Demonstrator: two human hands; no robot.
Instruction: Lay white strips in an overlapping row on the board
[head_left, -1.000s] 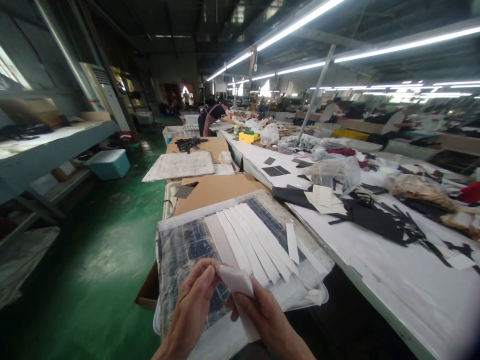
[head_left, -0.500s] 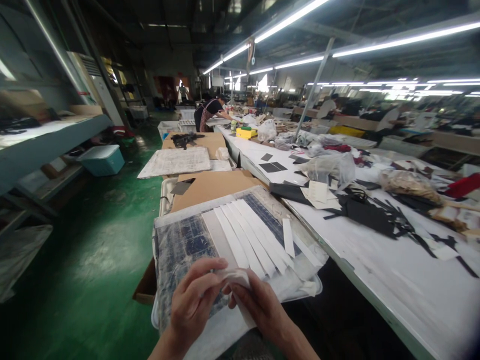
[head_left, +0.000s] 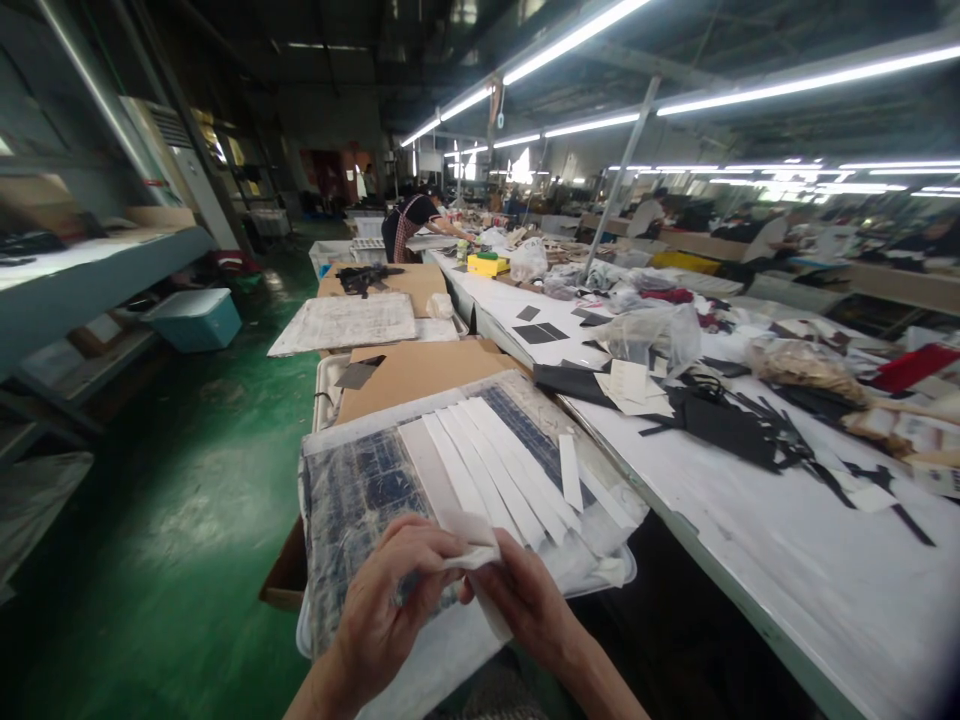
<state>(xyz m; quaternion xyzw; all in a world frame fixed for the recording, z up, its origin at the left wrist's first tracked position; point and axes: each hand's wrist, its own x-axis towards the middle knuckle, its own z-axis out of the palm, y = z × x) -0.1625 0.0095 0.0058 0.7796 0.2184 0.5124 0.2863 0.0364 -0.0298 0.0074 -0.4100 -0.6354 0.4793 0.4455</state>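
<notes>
Both hands meet over the near edge of a worn, blue-patterned board (head_left: 360, 500). My left hand (head_left: 394, 590) pinches the left end of a folded white strip (head_left: 469, 530) between thumb and fingers. From the other side my right hand (head_left: 521, 590) grips the same strip, whose lower end hangs below the fingers. Whether it is paper or fabric I cannot tell. Just beyond the hands, several white strips (head_left: 487, 465) lie fanned side by side on the board, with a greyish strip (head_left: 427, 465) at their left. One short white strip (head_left: 570, 472) lies apart on the right.
A long white table (head_left: 750, 570) runs along the right, bearing black pieces (head_left: 720, 425), cream cards (head_left: 636, 385) and plastic bags (head_left: 652, 335). Brown cardboard (head_left: 420, 375) lies beyond the board. Further off, a person in an apron (head_left: 409, 225) leans over the table. Green floor (head_left: 187, 500) is at left.
A flap of the white strip now stands up above my fingers, where before it was bent over between them. My left fingers have shifted right along it. The view has moved slightly.
</notes>
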